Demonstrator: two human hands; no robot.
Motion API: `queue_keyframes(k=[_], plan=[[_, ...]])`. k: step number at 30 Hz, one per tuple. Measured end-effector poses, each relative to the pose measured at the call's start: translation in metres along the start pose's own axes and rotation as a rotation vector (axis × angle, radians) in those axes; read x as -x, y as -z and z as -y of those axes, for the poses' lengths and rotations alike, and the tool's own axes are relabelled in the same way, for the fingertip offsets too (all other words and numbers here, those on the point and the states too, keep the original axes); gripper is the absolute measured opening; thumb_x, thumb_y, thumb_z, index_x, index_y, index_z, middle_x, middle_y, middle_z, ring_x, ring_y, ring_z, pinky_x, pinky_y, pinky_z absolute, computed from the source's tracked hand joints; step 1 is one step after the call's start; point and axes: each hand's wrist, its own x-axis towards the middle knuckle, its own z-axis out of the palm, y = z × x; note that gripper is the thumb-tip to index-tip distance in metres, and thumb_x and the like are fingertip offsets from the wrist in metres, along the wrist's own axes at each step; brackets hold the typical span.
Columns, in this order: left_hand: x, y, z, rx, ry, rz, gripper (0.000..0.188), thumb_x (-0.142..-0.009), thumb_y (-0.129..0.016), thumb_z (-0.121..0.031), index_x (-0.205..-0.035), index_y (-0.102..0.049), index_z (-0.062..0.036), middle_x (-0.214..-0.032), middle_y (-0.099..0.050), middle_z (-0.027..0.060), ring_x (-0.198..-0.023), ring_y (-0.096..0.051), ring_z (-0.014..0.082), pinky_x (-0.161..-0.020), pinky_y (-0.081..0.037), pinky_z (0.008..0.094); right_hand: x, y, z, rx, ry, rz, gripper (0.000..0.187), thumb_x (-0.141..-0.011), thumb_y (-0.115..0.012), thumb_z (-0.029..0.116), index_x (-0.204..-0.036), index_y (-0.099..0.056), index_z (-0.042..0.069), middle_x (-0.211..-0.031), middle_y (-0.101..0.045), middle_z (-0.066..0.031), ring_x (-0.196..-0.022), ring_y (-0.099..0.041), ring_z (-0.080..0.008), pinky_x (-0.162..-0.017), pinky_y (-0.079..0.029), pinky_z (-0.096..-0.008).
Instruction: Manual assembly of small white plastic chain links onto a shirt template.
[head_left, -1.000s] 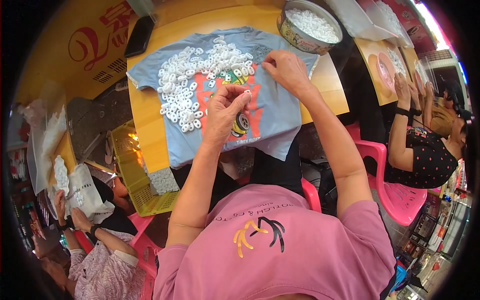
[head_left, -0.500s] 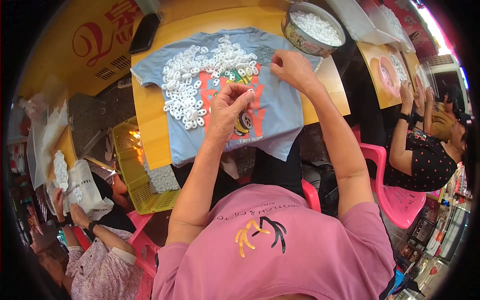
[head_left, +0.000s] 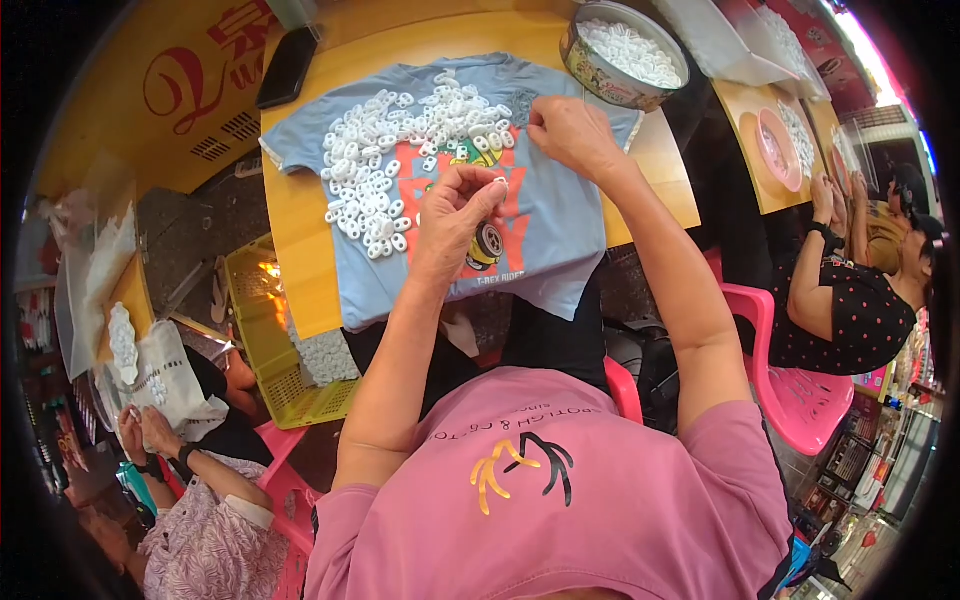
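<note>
Left hand (head_left: 455,215) mid-frame, thumb and finger closed on small white piece (head_left: 502,183), probably for control. Right hand (head_left: 574,136) upper centre, fingers bunched, can't tell contents. Loose pieces (head_left: 346,151) upper centre-left on shirt (head_left: 562,225), likely against sliding.

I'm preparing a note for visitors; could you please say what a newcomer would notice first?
Probably the heap of small white pieces on the blue shirt in the middle. Over the shirt's print, the left hand pinches a tiny white bit. A round tin stands at the far right of the table.
</note>
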Motion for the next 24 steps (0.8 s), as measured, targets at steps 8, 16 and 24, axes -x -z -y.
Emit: queue_keyframes(k=[8,16,24], plan=[[-0.001,0.000,0.000,0.060,0.008,0.007,0.016,-0.089,-0.070,-0.011,-0.098,-0.060,-0.0032,-0.083,-0.063,0.0018,-0.071,-0.059,0.0073,-0.062,-0.051,0.0212,-0.003,0.013,0.001,0.125,0.108,0.120,0.022,-0.073,-0.060,0.020,-0.079,-0.067,0.000,-0.082,-0.067,-0.0223,-0.080,-0.066,-0.0408,-0.070,-0.052,-0.0493],[0.000,0.001,0.000,0.081,0.002,0.005,0.016,-0.089,-0.070,-0.010,-0.099,-0.060,-0.0027,-0.085,-0.064,0.0027,-0.072,-0.060,0.0085,-0.064,-0.051,0.0219,0.021,0.016,0.002,0.076,0.205,0.207,0.015,-0.077,-0.058,0.017,-0.077,-0.063,0.003,-0.079,-0.066,-0.0174,-0.079,-0.064,-0.0375,-0.069,-0.049,-0.0487],[-0.001,0.001,0.000,0.051,0.011,0.010,0.016,-0.089,-0.068,-0.007,-0.102,-0.060,-0.0020,-0.089,-0.065,0.0044,-0.074,-0.061,0.0102,-0.067,-0.051,0.0222,0.037,0.006,0.010,0.197,0.274,0.010,0.009,-0.078,-0.060,0.010,-0.080,-0.063,0.002,-0.080,-0.064,-0.0181,-0.077,-0.065,-0.0379,-0.067,-0.051,-0.0465]])
